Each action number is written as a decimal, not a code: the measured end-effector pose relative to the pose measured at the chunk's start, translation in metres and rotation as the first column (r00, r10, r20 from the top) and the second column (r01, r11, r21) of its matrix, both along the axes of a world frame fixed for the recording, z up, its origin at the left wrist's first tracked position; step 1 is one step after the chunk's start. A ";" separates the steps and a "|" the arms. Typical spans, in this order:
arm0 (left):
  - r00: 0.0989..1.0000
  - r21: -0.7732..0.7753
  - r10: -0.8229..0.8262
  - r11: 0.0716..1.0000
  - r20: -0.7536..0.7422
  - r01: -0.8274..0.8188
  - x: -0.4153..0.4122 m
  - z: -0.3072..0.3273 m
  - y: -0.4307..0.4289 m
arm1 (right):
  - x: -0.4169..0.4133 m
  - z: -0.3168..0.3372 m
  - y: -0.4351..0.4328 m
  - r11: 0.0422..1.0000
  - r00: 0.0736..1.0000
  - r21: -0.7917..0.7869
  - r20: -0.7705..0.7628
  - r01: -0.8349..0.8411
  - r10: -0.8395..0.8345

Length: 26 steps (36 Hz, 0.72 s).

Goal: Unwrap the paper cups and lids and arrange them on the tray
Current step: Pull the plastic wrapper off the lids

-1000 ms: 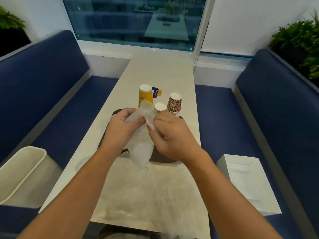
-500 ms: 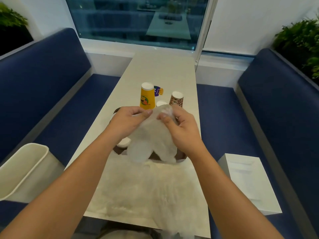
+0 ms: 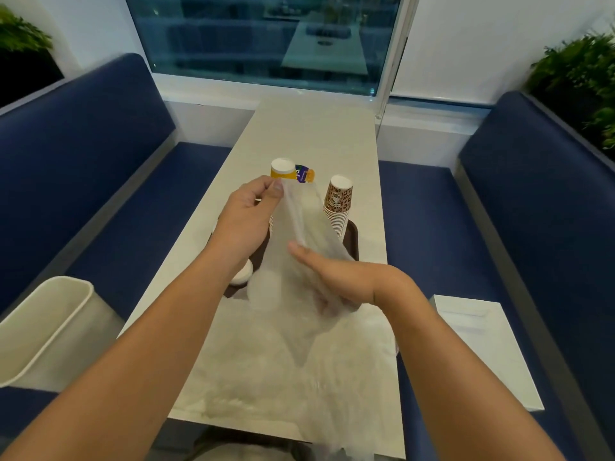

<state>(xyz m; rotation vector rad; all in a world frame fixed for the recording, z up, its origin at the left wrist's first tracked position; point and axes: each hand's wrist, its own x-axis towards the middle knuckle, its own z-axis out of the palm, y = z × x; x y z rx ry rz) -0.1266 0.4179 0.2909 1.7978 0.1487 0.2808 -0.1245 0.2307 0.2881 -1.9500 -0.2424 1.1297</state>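
Booth table (image 3: 312, 134) centre: left hand (image 3: 246, 214) pinches plastic wrapper (image 3: 309, 224) top; right hand (image 3: 339, 277) grip unclear behind it. Tugging could topple leopard-print cup stack (image 3: 337, 201).

We find the far tabletop (image 3: 312, 134) free; the yellow cup stack (image 3: 281, 168), patterned cup stack (image 3: 338, 202) and hanging wrapper (image 3: 299, 261) crowd the tray (image 3: 352, 239).

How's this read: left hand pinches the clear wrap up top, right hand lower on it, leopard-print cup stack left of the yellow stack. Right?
One slip. The head view shows the leopard-print cup stack right of the yellow stack, not left. The rest stands: left hand pinches the clear wrap up top, right hand lower on it.
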 end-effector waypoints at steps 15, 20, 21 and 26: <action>0.955 -0.009 -0.296 0.955 -0.004 0.296 -0.009 0.029 -0.017 | 0.017 -0.005 0.002 0.917 0.782 0.294 0.487 0.271 -0.388; 0.945 0.046 -0.328 0.944 0.010 0.327 -0.008 0.033 -0.023 | 0.033 -0.017 0.023 0.956 0.763 -0.277 0.638 0.096 0.108; 0.942 0.050 -0.335 0.941 0.015 0.334 -0.009 0.036 -0.024 | 0.032 -0.020 0.022 0.936 0.798 -0.346 0.582 0.065 0.160; 0.939 0.070 -0.342 0.938 0.027 0.339 -0.012 0.044 -0.024 | 0.038 -0.057 0.009 0.941 0.902 -0.329 0.426 0.083 0.069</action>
